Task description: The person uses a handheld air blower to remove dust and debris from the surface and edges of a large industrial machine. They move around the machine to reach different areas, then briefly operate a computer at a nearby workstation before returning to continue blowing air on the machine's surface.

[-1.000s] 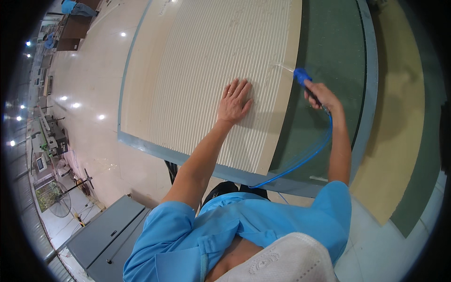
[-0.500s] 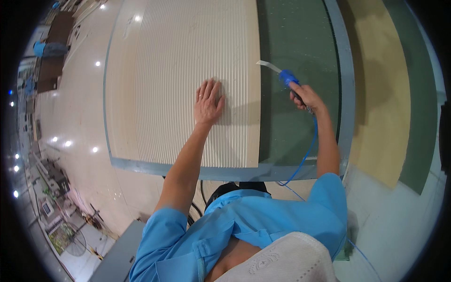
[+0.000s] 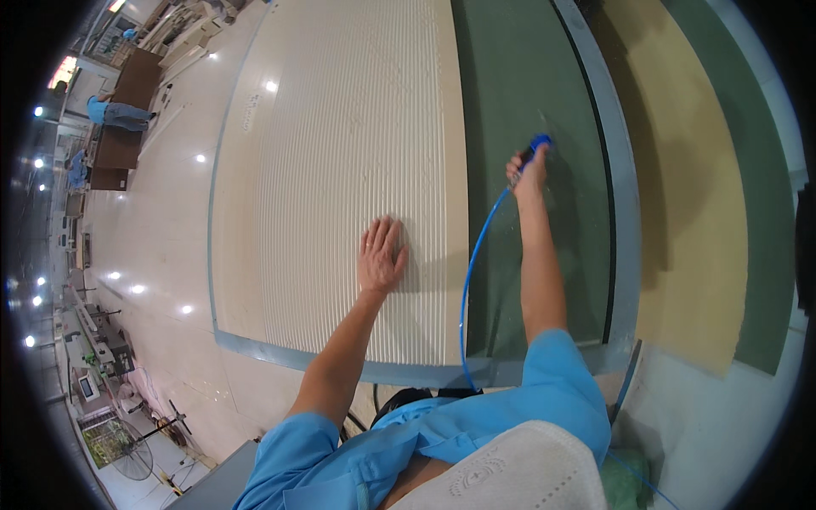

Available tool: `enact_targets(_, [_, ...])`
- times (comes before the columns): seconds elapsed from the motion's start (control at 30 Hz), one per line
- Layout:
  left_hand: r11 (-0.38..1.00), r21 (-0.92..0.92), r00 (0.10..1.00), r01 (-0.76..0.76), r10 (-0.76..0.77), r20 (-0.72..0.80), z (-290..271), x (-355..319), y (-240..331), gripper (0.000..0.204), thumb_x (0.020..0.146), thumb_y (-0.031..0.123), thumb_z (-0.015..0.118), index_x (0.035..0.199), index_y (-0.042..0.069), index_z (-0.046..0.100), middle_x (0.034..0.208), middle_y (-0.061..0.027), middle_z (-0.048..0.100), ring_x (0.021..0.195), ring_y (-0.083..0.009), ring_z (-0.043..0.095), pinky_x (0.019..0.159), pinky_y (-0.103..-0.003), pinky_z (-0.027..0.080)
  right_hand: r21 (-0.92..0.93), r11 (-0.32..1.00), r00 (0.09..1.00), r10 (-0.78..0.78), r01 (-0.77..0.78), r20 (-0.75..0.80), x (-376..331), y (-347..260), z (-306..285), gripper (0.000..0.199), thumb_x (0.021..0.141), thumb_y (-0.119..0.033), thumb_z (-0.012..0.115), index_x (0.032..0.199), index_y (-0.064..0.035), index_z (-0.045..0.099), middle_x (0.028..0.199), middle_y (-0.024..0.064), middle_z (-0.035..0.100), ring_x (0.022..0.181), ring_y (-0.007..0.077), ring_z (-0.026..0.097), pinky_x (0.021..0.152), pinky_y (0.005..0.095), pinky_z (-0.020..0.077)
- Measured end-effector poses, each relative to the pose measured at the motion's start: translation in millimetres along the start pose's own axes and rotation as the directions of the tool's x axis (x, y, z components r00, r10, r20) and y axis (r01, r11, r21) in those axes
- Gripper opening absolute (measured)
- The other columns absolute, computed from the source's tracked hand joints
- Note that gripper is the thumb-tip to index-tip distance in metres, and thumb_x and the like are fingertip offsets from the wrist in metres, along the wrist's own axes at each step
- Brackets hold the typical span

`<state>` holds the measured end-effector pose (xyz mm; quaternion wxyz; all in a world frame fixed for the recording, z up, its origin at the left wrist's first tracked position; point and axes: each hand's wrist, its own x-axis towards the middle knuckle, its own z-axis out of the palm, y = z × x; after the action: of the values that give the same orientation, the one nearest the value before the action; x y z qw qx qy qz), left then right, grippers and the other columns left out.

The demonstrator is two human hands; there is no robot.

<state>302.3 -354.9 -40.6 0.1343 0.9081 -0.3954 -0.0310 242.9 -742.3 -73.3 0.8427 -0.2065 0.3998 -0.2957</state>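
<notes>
My left hand (image 3: 381, 263) lies flat, fingers stretched out, on a large cream panel (image 3: 323, 161) with fine parallel ribs. My right hand (image 3: 529, 174) is wrapped round an air blow gun (image 3: 541, 143) with a blue body, held over the green surface (image 3: 497, 76) right of the panel. Its nozzle is blurred and points away from me. From its rear a blue air hose (image 3: 465, 297) curves down across the table's near edge toward my body.
The table has a blue-grey rim (image 3: 625, 246). On the right lie a yellow sheet (image 3: 697, 263) and a green one (image 3: 761, 272). A standing fan (image 3: 133, 459) is at lower left. Far left, a person in blue (image 3: 119, 112) bends beside brown boards (image 3: 116, 146).
The blow gun has swung away from the panel's edge, its nozzle now pointing forward over the green surface. The hose has shifted left. My view has moved; my left hand stays flat on the panel.
</notes>
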Motion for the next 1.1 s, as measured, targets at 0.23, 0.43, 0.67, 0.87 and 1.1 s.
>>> enact_targets(0.23, [0.999,-0.044,1.000,-0.017,0.016,-0.004,-2,2,0,0.058,0.096,0.038,0.051,0.149,0.015,0.042,0.157,-0.0106,0.037,0.149,-0.0305,0.026,0.123,-0.046,0.017,-0.147,0.989,0.988,0.039,-0.017,0.149,110,-41,143,0.076,0.091,-0.081,0.034,0.074,-0.0087,0.050,0.054,0.0010,0.045,0.043,0.0150,0.044,0.040,0.0282,0.0334])
enact_targets(0.43, [0.998,-0.065,1.000,-0.007,0.006,-0.014,-6,3,3,0.060,0.094,0.036,0.054,0.149,0.016,0.043,0.156,-0.0104,0.039,0.148,-0.0312,0.028,0.122,-0.047,0.019,-0.123,0.951,0.951,-0.296,0.285,-0.087,123,-74,161,0.075,0.091,-0.080,0.032,0.071,-0.0095,0.047,0.053,0.0010,0.045,0.043,0.0148,0.042,0.040,0.0283,0.0321])
enact_targets(0.67, [0.989,-0.139,0.996,-0.047,0.035,-0.088,10,-2,-9,0.057,0.089,0.027,0.061,0.144,0.015,0.050,0.152,-0.0116,0.045,0.145,-0.0321,0.034,0.120,-0.049,0.024,0.035,0.985,0.981,-0.167,0.172,-0.103,15,-66,30,0.075,0.092,-0.081,0.030,0.071,-0.0101,0.045,0.054,0.0022,0.043,0.043,0.0169,0.040,0.040,0.0309,0.0291])
enact_targets(0.87, [0.986,-0.012,0.979,-0.167,0.164,-0.124,28,-14,-15,0.051,0.101,0.031,0.051,0.145,0.007,0.048,0.152,-0.0169,0.044,0.143,-0.0356,0.035,0.118,-0.047,0.026,-0.128,0.990,0.999,-0.050,0.051,0.014,-243,35,-169,0.078,0.091,-0.079,0.037,0.072,-0.0065,0.057,0.052,0.0027,0.049,0.042,0.0161,0.047,0.041,0.0298,0.0364])
enact_targets(1.1, [0.918,-0.253,0.952,-0.305,0.288,-0.103,57,-157,104,0.049,0.094,0.016,0.060,0.140,0.002,0.049,0.145,-0.0209,0.049,0.137,-0.0381,0.043,0.115,-0.047,0.033,-0.583,0.791,0.983,0.154,-0.186,-0.105,-494,67,-340,0.074,0.091,-0.077,0.044,0.073,-0.0053,0.056,0.051,0.0015,0.049,0.038,0.0114,0.045,0.039,0.0281,0.0350])
